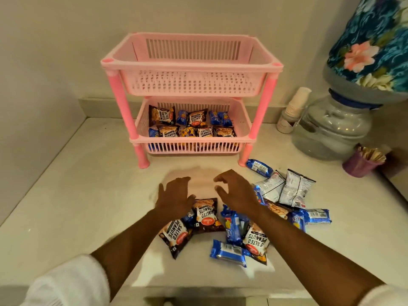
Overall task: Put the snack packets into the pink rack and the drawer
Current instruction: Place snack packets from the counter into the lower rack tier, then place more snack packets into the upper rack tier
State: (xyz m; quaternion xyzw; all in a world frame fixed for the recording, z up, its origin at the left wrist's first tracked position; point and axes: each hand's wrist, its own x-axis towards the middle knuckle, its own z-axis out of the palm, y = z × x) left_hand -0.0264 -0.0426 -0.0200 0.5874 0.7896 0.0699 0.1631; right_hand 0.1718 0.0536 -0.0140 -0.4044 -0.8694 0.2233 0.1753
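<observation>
Snack packets (247, 221) lie scattered on the tabletop (88, 195) in front of the pink rack (189, 67), more filling its lower basket (192, 140). Left hand (174, 196) hovers flat, fingers straight; right hand (236, 191) hovers, fingers spread wide and slightly bent, holding nothing.
</observation>
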